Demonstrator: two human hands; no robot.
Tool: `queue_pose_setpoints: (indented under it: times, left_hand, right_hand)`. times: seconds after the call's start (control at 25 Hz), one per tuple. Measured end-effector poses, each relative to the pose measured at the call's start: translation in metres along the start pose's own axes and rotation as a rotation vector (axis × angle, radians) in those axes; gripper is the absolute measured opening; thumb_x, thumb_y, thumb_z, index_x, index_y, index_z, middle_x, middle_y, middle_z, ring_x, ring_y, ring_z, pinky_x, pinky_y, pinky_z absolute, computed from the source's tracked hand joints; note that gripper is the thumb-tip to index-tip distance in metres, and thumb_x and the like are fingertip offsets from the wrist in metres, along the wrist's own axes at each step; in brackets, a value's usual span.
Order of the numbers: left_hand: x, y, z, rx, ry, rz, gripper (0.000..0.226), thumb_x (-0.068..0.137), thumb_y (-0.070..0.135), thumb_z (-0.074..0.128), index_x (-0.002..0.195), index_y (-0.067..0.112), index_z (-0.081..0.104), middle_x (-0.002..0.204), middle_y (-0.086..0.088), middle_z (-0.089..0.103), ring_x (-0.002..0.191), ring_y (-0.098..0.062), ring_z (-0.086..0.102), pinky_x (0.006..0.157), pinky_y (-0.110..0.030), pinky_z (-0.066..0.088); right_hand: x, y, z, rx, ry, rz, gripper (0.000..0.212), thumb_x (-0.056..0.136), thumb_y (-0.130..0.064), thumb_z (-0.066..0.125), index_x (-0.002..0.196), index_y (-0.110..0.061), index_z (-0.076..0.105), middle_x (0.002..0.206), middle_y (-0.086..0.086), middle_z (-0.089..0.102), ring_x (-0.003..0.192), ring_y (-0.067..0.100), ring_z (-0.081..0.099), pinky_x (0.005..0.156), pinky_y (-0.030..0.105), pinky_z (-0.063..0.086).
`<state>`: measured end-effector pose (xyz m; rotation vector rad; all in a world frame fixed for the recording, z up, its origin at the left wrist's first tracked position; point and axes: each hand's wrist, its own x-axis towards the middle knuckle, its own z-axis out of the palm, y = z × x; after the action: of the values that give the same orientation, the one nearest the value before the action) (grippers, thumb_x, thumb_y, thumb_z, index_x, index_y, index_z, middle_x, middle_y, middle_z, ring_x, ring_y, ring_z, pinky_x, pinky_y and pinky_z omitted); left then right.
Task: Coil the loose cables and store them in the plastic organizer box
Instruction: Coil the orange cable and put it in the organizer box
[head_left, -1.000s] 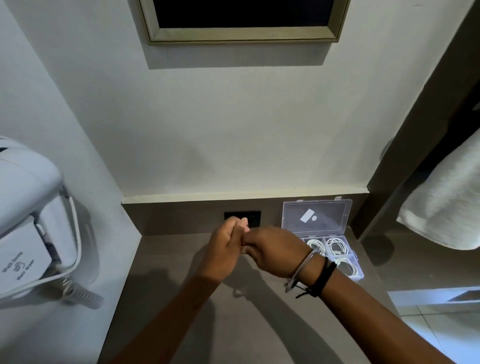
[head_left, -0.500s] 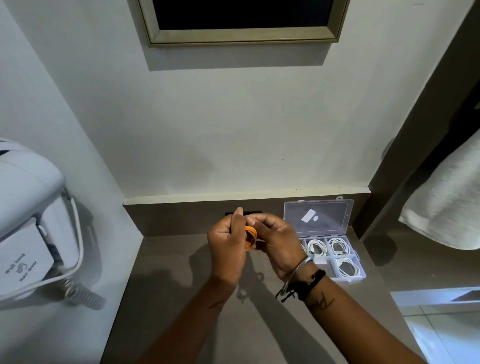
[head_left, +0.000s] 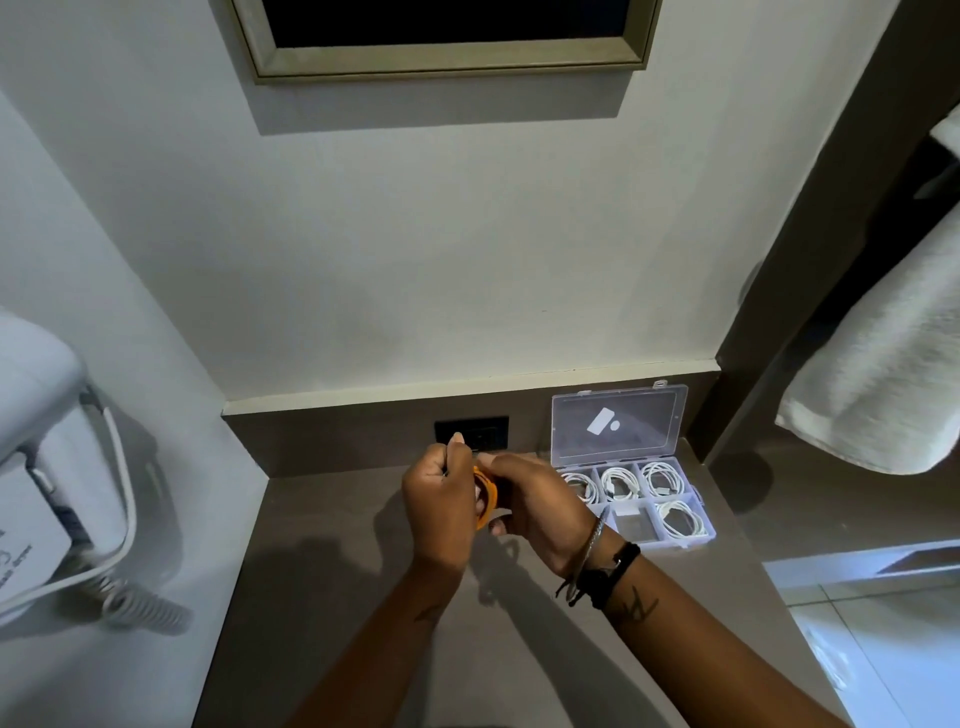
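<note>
Orange cable (head_left: 485, 496), small and already looped, sits pinched between both hands above the grey-brown counter (head_left: 332, 597), held clear of the surface. Change since a second ago: the hands were then locked together with nothing showing between them; half a second ago they parted enough to bare the orange loops, and now the coil shows a little more, turned edge-on. Judgement: winding is near done on this one, the last turns or the tail being tidied before it goes in the box. Left hand (head_left: 441, 512) curled round the near side of the coil, fingers closed on it, one fingertip raised above the knuckles. Right hand (head_left: 540, 506) also closed on the coil from the far side, thumb and forefinger pressing the top edge; how much cable hangs loose behind the palms cannot be told. Just beyond the right wrist, the clear plastic box (head_left: 698, 538) stands on the counter with lid (head_left: 618, 423) tipped back against the wall. White cables (head_left: 660, 478) fill most compartments, one coil each. One front compartment (head_left: 631, 522) holds no coil, only something small and pale; probably the orange cable's place. Behind the hands, a dark socket plate (head_left: 491, 431).
</note>
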<state>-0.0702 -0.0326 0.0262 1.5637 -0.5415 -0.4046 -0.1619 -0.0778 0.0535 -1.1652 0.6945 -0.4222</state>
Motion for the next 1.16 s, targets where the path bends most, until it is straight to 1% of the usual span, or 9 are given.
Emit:
queue_pose_setpoints:
  times: [0.16, 0.28, 0.44, 0.56, 0.68, 0.8, 0.88, 1.0, 1.16]
  left_hand:
    - [0.001, -0.007, 0.001, -0.032, -0.056, -0.104, 0.044, 0.098, 0.022, 0.049, 0.055, 0.011, 0.044, 0.043, -0.002, 0.036, 0.042, -0.014, 0.035, 0.043, -0.026, 0.035]
    - [0.002, -0.013, 0.005, -0.039, -0.074, -0.184, 0.043, 0.098, 0.023, 0.049, 0.056, 0.018, 0.043, 0.043, -0.003, 0.033, 0.043, -0.017, 0.032, 0.047, -0.028, 0.035]
    - [-0.001, -0.024, 0.013, -0.046, -0.145, -0.236, 0.052, 0.097, 0.022, 0.052, 0.045, 0.021, 0.044, 0.035, 0.004, 0.037, 0.033, -0.007, 0.034, 0.043, -0.021, 0.039]
    - [-0.002, -0.024, 0.023, -0.086, -0.213, -0.221, 0.033, 0.096, 0.021, 0.056, 0.068, 0.004, 0.052, 0.043, -0.01, 0.039, 0.027, -0.011, 0.033, 0.037, -0.02, 0.031]
    - [-0.006, -0.025, 0.035, -0.103, -0.136, -0.153, 0.028, 0.09, 0.02, 0.065, 0.073, 0.006, 0.047, 0.04, -0.003, 0.045, 0.027, -0.012, 0.037, 0.032, -0.02, 0.031]
    - [-0.017, -0.032, 0.043, -0.014, -0.068, 0.021, 0.025, 0.087, 0.018, 0.069, 0.072, 0.011, 0.05, 0.044, 0.007, 0.049, 0.04, -0.007, 0.04, 0.042, -0.025, 0.039]
    - [-0.028, -0.034, 0.051, -0.017, -0.094, 0.092, 0.023, 0.088, 0.02, 0.068, 0.074, 0.014, 0.052, 0.047, 0.005, 0.049, 0.041, -0.009, 0.041, 0.041, -0.026, 0.039]
    - [-0.035, -0.038, 0.068, -0.024, -0.079, 0.078, 0.024, 0.088, 0.025, 0.069, 0.073, 0.017, 0.052, 0.047, 0.003, 0.049, 0.042, -0.012, 0.043, 0.041, -0.031, 0.039]
    - [-0.031, -0.047, 0.082, -0.059, -0.141, -0.087, 0.032, 0.088, 0.03, 0.068, 0.073, 0.006, 0.054, 0.051, -0.006, 0.055, 0.045, -0.015, 0.048, 0.047, -0.032, 0.043]
  right_hand:
    - [-0.006, 0.0, -0.006, -0.185, -0.016, -0.102, 0.026, 0.096, -0.013, 0.053, 0.083, 0.007, 0.062, 0.074, 0.016, 0.06, 0.064, 0.026, 0.055, 0.053, 0.025, 0.044]
    - [-0.009, -0.002, -0.016, -0.337, -0.036, -0.092, 0.021, 0.095, -0.004, 0.051, 0.098, 0.013, 0.064, 0.081, 0.018, 0.064, 0.071, 0.024, 0.059, 0.061, 0.023, 0.046]
    - [-0.004, -0.002, -0.021, -0.475, 0.065, -0.095, 0.018, 0.088, 0.006, 0.05, 0.1, 0.013, 0.061, 0.072, 0.017, 0.06, 0.058, 0.016, 0.053, 0.058, 0.022, 0.043]
    - [-0.007, 0.003, -0.027, -0.322, 0.052, -0.052, 0.021, 0.085, 0.008, 0.043, 0.094, 0.017, 0.06, 0.065, 0.016, 0.061, 0.046, 0.004, 0.054, 0.049, 0.012, 0.042]
    - [-0.011, 0.012, -0.038, -0.355, 0.126, -0.047, 0.02, 0.082, 0.001, 0.056, 0.101, 0.003, 0.062, 0.067, 0.021, 0.062, 0.055, 0.023, 0.054, 0.057, 0.029, 0.042]
    - [-0.016, 0.018, -0.051, -0.483, 0.114, -0.062, 0.005, 0.078, 0.007, 0.056, 0.075, 0.011, 0.057, 0.067, 0.032, 0.061, 0.058, 0.035, 0.059, 0.054, 0.035, 0.05]
    - [-0.015, 0.022, -0.06, -0.436, 0.169, -0.009, 0.012, 0.079, 0.007, 0.051, 0.07, 0.009, 0.059, 0.065, 0.028, 0.063, 0.059, 0.039, 0.065, 0.049, 0.034, 0.055]
    - [-0.015, 0.023, -0.072, -0.276, 0.26, 0.097, 0.014, 0.078, 0.007, 0.051, 0.073, 0.009, 0.064, 0.06, 0.018, 0.059, 0.047, 0.026, 0.063, 0.053, 0.039, 0.06]
    - [-0.016, 0.015, -0.095, 0.022, 0.156, 0.289, 0.026, 0.074, 0.016, 0.045, 0.085, 0.006, 0.066, 0.069, 0.021, 0.062, 0.056, 0.025, 0.067, 0.068, 0.044, 0.063]
